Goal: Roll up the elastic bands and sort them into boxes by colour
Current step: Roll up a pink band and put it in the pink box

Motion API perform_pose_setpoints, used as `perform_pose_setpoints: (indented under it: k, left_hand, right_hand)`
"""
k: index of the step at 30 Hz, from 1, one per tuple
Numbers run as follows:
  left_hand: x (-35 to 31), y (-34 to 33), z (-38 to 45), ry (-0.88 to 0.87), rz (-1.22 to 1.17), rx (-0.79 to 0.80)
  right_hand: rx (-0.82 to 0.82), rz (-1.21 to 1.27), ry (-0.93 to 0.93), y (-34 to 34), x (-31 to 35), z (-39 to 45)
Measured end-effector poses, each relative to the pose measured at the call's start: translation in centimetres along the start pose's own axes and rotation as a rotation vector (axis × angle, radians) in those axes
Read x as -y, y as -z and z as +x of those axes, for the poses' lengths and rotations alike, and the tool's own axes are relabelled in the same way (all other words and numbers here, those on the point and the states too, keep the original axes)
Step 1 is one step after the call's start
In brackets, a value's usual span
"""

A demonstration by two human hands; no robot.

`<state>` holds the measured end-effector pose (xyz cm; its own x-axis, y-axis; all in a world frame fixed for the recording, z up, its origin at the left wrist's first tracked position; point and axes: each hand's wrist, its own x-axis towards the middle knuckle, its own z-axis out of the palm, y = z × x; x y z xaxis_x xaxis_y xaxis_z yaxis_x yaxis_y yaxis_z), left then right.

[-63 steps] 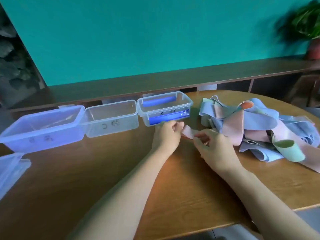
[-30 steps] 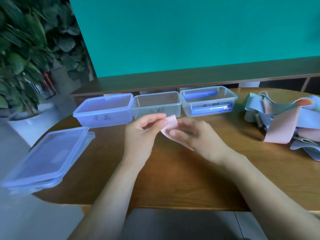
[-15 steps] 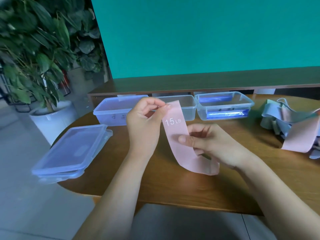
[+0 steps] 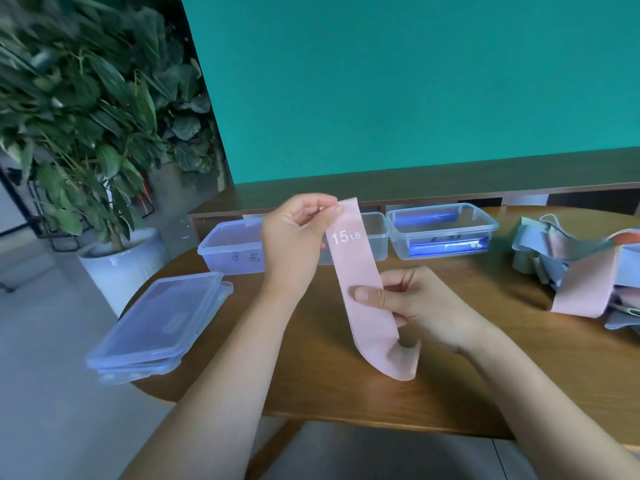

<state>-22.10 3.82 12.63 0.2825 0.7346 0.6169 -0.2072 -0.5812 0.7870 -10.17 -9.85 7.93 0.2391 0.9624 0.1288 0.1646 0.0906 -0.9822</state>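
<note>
The hands [image 4: 298,233] have lifted and unfolded the pink band [image 4: 360,289].

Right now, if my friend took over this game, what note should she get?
Left hand pinches the top of the pink band; right hand pinches its middle. It hangs unrolled, printed 15 LB.
Three open boxes stand in a row: the right box holds blue rolls; the left box and middle box look empty.
The unsorted pile lies at the right.
Left to do: roll the pink band, box it, then sort the pile.
</note>
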Motion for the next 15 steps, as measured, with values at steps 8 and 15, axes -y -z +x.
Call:
perform_pose_setpoints:
  k: [8, 15]
  left_hand:
    - [-3.4, 0.1, 2.0, 0.008, -0.022, -0.022]
    - [-1.0, -0.4, 2.1, 0.118, 0.04, 0.038]
  right_hand:
    - [0.137, -0.052, -0.038, -0.3, 0.7, -2.0]
    - [0.154, 0.043, -0.078, 0.6, -1.0, -3.0]
